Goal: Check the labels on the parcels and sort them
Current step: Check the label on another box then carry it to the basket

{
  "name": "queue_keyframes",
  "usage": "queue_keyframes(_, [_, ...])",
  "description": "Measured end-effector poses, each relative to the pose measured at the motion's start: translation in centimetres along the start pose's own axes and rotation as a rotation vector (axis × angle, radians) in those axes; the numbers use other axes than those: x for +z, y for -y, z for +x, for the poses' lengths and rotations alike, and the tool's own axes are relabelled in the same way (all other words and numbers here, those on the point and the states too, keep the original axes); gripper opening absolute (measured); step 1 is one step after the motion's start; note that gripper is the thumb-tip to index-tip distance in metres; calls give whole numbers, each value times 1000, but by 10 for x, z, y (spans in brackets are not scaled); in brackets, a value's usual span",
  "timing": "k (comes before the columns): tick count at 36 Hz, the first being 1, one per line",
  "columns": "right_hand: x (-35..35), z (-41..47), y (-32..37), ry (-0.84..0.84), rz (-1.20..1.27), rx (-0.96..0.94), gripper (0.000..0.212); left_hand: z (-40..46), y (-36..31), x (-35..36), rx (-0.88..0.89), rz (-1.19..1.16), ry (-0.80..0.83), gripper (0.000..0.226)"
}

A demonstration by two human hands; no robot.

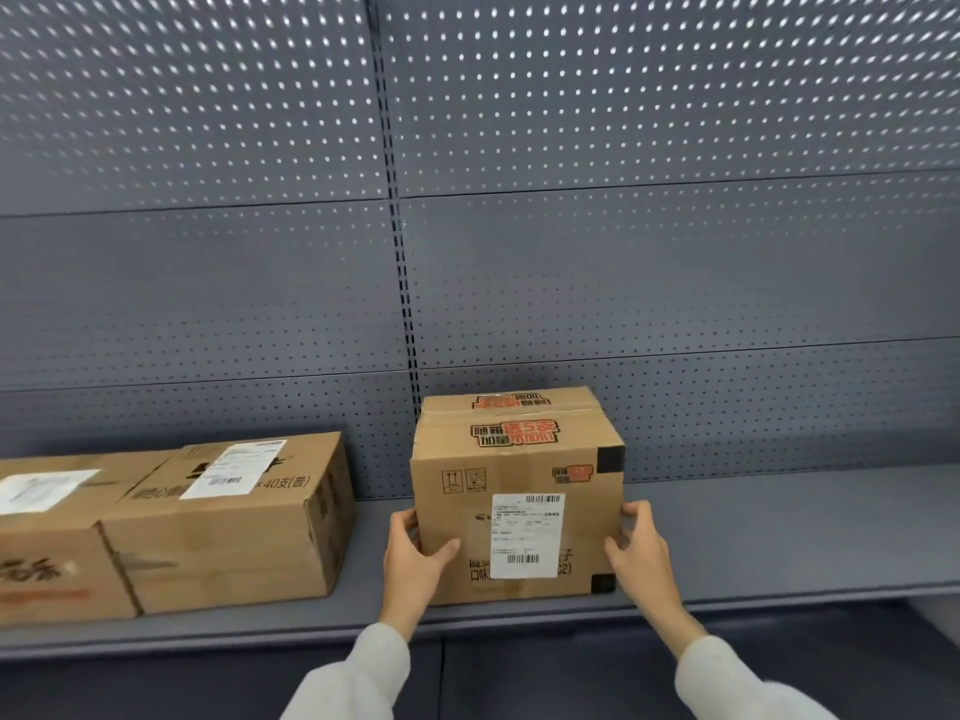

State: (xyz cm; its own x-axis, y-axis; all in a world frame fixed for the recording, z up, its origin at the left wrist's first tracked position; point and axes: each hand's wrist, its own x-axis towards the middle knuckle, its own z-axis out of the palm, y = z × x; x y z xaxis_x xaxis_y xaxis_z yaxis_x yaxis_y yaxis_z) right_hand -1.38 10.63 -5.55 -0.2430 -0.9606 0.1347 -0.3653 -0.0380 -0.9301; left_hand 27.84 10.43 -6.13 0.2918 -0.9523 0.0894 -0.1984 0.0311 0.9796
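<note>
Cardboard parcel [517, 491]: lower centre of frame, on grey shelf [779, 537], shipping label [527, 535] facing the camera. Left hand [413, 556] and right hand [641, 550]: fingers clasp opposite sides. Advised: even grip, label unobstructed. Two parcels [171, 522] lower left.

Leftmost box [49, 532] cut by the frame edge — its label [44, 490] blurred, print unreadable
</note>
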Motion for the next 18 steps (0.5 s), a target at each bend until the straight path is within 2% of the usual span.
queue_keyframes(4, [-16, 11, 17, -11, -10, -44, 40, 5, -18, -12, 44, -5, 29, 86])
queue_keyframes(7, [-30, 25, 46, -125, 8, -158, 42, 14, -46, -20, 168, 55, 23, 105])
queue_keyframes(10, [-41, 40, 79, -171, -48, -316, 38, 25, -80, -24, 366, 214, 24, 103])
queue_keyframes(14, [-40, 57, 110, 51, -353, -464, 52, 36, -118, -18, 519, 544, 118, 96])
queue_keyframes(18, [-24, 65, 121, 247, -658, -441, 67, 47, -138, -8, 491, 860, 295, 101])
